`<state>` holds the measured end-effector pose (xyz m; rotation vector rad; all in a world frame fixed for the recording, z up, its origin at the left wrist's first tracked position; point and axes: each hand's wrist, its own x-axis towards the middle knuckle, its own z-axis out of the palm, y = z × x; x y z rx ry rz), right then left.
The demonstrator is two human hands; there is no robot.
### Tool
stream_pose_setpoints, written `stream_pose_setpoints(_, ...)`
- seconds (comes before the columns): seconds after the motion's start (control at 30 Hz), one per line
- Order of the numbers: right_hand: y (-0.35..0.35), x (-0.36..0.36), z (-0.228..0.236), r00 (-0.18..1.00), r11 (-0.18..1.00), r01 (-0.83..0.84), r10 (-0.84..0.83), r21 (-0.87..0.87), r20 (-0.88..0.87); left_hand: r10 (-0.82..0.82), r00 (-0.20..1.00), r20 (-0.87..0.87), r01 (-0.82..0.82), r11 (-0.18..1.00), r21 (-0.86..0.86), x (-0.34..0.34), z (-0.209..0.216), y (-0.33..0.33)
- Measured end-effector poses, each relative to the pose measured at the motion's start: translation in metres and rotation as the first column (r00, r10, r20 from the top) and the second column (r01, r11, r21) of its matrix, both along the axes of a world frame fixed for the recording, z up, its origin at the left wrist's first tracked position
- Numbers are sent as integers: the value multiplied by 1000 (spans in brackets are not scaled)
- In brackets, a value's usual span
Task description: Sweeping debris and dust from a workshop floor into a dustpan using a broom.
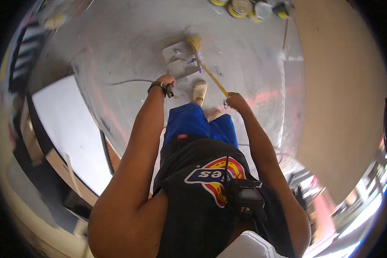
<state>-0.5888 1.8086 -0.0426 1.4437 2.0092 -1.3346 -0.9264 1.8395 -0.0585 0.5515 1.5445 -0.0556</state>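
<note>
The person stands on a grey concrete floor (pixel 129 38) and looks straight down at both arms stretched forward. The right hand (pixel 235 101) is clenched around the near end of a yellow broom handle (pixel 215 81), which slants up and to the left across the floor to a straw-coloured broom head (pixel 195 41) at the far end. The bristles sit just beside the far right corner of a pale grey dustpan (pixel 179 59) lying flat on the floor (whether they touch it cannot be told).

The left hand (pixel 167 81), with a dark wristband (pixel 156 86) behind it, is closed around a short dark grip (pixel 169 90); the grip appears to belong to the dustpan, which lies just beyond the knuckles.

Between the two hands, a cream shoe (pixel 199 91) is planted on the floor, near the dustpan, above blue trousers (pixel 189 122).

At the far edge stand several yellow-rimmed cans (pixel 245 8). To the left lies a large white board (pixel 69 124). On the right runs a broad tan surface (pixel 344 86).
</note>
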Motion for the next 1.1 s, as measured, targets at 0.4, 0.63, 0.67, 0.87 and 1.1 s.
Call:
stream_pose_setpoints(0.4, 179, 102, 77, 995, 993, 93, -95, 71, 21, 905, 408, 118, -881, 425, -208, 42, -8, -98)
stream_pose_setpoints(0.63, 385, 76, -2, 975, 982, -188, 186, -4, -118, 999, 42, 30, -985, 47, -166, 186, 22, -137)
stream_pose_setpoints(0.67, 407, 61, -4, 973, 983, -108, 74, -150, -217, 1000, -4, 24, -985, 0, -170, 213, 33, -145)
stream_pose_setpoints(0.87, 435, -36, -6, 783, 788, -616, 613, 8, -105, 888, -448, 109, -882, -418, -217, 358, 56, -181)
stream_pose_setpoints(1.1, 444, -35, -26, 301, 330, -916, 942, 230, -150, 764, -639, 90, -769, -629, -116, 474, 46, -152)
